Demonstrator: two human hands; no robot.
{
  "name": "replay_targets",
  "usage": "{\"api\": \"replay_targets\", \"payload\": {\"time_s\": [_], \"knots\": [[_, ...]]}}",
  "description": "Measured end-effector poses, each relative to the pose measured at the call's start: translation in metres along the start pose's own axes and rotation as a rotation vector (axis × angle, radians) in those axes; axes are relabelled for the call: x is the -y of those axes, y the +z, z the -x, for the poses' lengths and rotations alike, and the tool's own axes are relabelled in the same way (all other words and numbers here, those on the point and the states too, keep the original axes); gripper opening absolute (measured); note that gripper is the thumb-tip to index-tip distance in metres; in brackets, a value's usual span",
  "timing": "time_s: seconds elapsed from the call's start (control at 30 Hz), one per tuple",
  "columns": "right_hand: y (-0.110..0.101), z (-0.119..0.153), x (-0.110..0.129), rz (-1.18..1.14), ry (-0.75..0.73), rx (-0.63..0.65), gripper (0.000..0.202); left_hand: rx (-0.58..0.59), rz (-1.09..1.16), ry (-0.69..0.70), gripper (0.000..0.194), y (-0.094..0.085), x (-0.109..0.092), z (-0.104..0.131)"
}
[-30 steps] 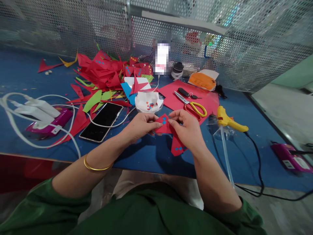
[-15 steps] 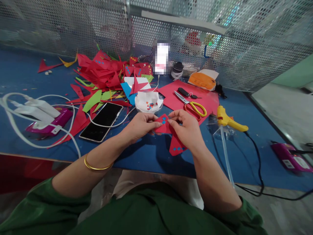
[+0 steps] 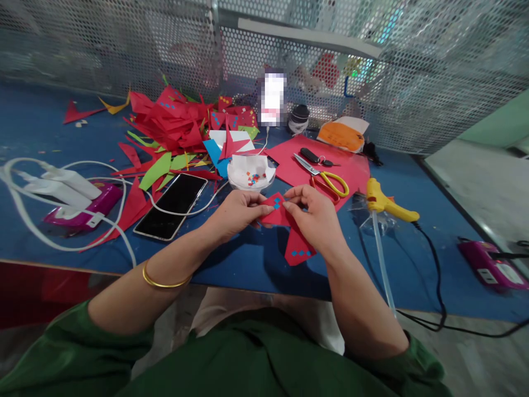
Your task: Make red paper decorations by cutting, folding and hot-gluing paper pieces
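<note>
Between my two hands is a red paper piece (image 3: 270, 216) with small blue diamonds on its upper part. My left hand (image 3: 239, 214) pinches its left side between thumb and fingers. On the right side, my right hand (image 3: 316, 215) pinches the same paper near its top. A second red section (image 3: 298, 242) with a row of blue diamonds hangs below my right hand; whether it joins the first is hidden. Just beyond my hands stands a clear bowl (image 3: 248, 183) lined with white paper, holding tiny coloured bits.
Scissors (image 3: 330, 182) and a black key fob (image 3: 309, 155) lie on a red sheet (image 3: 353, 168). A yellow glue gun (image 3: 388, 207) is at the right. At the left are a phone (image 3: 171, 207), cables and a paper pile (image 3: 173, 124).
The lower red section under my right hand has swung slightly down and to the left. Both hands keep nearly the same place and grip.
</note>
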State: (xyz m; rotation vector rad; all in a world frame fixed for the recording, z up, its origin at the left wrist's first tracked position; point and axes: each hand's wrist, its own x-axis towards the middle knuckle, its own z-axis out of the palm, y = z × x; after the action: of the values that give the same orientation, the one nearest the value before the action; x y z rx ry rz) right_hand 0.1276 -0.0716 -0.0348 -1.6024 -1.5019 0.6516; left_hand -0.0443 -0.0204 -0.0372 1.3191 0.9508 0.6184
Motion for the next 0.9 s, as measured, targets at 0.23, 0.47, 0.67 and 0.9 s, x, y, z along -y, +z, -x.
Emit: {"api": "replay_targets", "payload": {"time_s": [0.23,0.47,0.67,0.9], "knots": [[0.0001,0.0006,-0.0024,-0.01,-0.009,0.015,0.013,0.001,-0.019,-0.014,0.017,0.0004,-0.0008,0.0021],[-0.0001,0.0018,0.0016,-0.021,-0.001,-0.002,0.013,0.018,-0.01,-0.014,0.014,0.0002,-0.0049,0.0029],[0.0019,0.0033,0.0053,-0.018,0.003,-0.003,0.011,0.016,-0.008,0.011,0.016,0.0006,-0.0038,0.0013],[0.0032,0.0034,0.0063,-0.01,-0.016,0.008,0.009,-0.011,-0.03,0.025,0.015,0.0008,-0.0017,0.0007]]}}
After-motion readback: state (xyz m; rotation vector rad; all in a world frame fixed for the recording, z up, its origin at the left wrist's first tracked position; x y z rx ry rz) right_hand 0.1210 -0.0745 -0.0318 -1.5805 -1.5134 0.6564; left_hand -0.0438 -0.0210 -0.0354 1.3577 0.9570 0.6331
